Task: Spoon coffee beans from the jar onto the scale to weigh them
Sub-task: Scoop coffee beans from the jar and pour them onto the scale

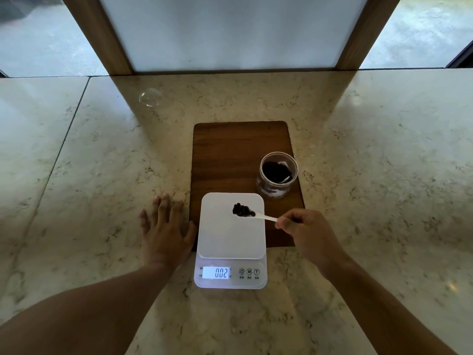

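A white digital scale [230, 234] sits at the near end of a dark wooden board [238, 155]; its lit display reads 00.2. My right hand [307, 234] pinches the handle of a white plastic spoon [266, 217]. The spoon's bowl holds a heap of dark coffee beans [242, 210] over the upper right part of the scale's platform. Whether the spoon touches the platform I cannot tell. An open glass jar [277, 175] with beans inside stands on the board, just beyond the scale to the right. My left hand [166, 226] lies flat on the counter, fingers spread, against the scale's left side.
The counter is pale marble [102, 175] with a seam running down the left. A small clear dome-shaped object [150, 97] rests far left. A wooden-framed frosted panel [230, 34] rises at the counter's far edge.
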`<state>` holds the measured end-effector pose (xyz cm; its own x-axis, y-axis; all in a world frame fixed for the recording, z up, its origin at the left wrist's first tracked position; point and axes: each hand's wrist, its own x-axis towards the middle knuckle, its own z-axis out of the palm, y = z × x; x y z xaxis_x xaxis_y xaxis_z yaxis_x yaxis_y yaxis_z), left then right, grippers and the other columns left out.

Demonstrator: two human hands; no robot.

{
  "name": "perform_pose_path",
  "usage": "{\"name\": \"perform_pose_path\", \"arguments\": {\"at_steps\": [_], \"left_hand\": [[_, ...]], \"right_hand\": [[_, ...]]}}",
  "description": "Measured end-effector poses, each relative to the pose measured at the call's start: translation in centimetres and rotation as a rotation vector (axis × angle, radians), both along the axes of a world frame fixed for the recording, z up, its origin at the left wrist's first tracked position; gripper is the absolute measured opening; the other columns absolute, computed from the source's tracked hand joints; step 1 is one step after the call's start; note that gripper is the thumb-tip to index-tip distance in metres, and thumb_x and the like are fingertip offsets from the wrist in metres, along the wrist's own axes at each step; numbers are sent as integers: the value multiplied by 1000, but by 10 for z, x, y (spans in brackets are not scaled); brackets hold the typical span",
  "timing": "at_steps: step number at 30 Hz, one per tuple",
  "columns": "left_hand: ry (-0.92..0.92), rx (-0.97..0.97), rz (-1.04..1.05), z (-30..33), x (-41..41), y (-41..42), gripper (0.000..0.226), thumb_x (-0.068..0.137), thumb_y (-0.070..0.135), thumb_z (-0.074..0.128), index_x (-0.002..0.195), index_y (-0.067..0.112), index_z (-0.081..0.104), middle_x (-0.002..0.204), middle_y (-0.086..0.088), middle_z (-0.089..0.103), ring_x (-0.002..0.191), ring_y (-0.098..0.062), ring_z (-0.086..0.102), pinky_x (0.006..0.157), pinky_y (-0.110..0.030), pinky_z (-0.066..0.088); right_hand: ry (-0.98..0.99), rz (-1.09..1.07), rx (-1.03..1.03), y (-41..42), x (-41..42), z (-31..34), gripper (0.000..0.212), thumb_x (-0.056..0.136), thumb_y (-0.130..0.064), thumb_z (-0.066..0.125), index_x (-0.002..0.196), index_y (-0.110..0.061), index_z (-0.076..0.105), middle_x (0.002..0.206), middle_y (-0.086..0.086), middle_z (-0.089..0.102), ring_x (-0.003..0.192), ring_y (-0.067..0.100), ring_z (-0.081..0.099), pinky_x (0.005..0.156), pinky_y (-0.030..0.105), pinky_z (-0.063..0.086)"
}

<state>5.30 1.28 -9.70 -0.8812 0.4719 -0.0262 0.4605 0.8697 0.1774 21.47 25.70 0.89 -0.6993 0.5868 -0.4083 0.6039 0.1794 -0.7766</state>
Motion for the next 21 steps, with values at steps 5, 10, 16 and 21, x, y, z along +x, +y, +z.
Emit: {"name": "perform_pose_path", "arguments": {"at_steps": [5, 10, 16, 21], "left_hand": [[-6, 19, 4, 1, 0, 2, 64, 88, 54, 29, 142, 20, 36, 159, -14, 24, 150, -30, 7, 119, -56, 3], [-14, 21, 2, 1, 0, 1, 66, 88, 54, 27, 143, 19, 34, 160, -15, 21, 150, -30, 5, 119, -55, 0], [-12, 27, 1, 2, 0, 2, 67, 88, 55, 24, 143, 19, 34, 160, -15, 20, 150, -30, 3, 119, -56, 0], [-13, 17, 5, 1, 0, 2, 67, 87, 56, 25, 144, 21, 33, 161, -13, 18, 150, -29, 2, 119, -56, 1]], "right_hand": [[-6, 37, 23, -13, 3, -14, 19, 92, -20, 63, 77, -22, 73, 64, -14, 64, 62, -6, 58, 56, 17, 37], [12, 45, 40, -17, 3, -22, 17, 91, -21, 64, 76, -25, 72, 72, -14, 70, 70, 1, 62, 62, 22, 44], [27, 33, 69, -18, 2, -28, 15, 91, -22, 65, 78, -26, 71, 74, -12, 69, 73, 6, 63, 63, 22, 46], [34, 44, 104, -19, 2, -31, 14, 91, -22, 64, 79, -26, 71, 74, -12, 68, 73, 7, 62, 65, 25, 48]]}}
